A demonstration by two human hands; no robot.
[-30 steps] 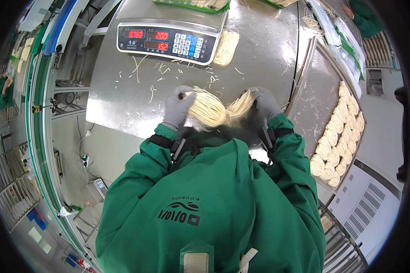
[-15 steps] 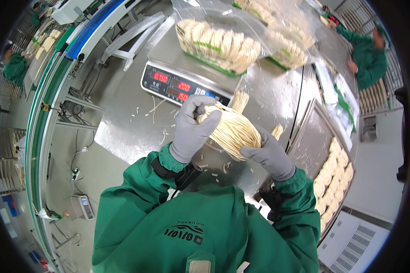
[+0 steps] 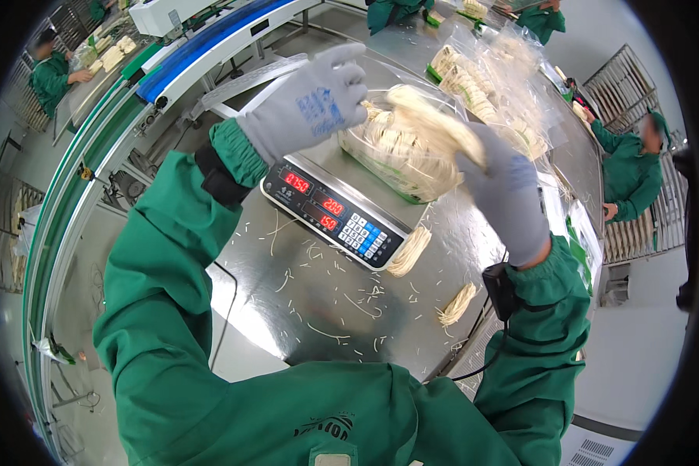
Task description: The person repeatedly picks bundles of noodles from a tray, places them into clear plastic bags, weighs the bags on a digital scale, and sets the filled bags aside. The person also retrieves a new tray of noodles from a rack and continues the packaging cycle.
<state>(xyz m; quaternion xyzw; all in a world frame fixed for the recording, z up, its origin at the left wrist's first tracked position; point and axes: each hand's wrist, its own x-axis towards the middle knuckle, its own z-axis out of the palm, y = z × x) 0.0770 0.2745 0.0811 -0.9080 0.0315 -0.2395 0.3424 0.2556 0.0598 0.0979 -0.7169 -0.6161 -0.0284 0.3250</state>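
Observation:
My left hand point(image 3: 307, 102), in a grey glove, is at the left rim of a clear plastic bag point(image 3: 400, 185), its fingers curled on the edge. Coiled bundles of pale noodles fill the bag, which sits on a digital scale point(image 3: 330, 210) with red lit figures. My right hand point(image 3: 509, 190), also gloved, grips a noodle bundle point(image 3: 435, 123) over the bag's mouth. That bundle is blurred by motion, and the right fingertips are partly hidden.
Loose noodle bundles point(image 3: 410, 250) lie by the scale and near the table's right edge, among scattered scraps on the steel table point(image 3: 318, 287). More filled bags point(image 3: 489, 93) stand beyond. A conveyor point(image 3: 202, 58) runs at left. A co-worker point(image 3: 633, 167) stands at right.
Both hands have risen from the near side of the scale to the bag. The noodle bundle, held in both hands before, is now in my right hand above the bag. The view has shifted.

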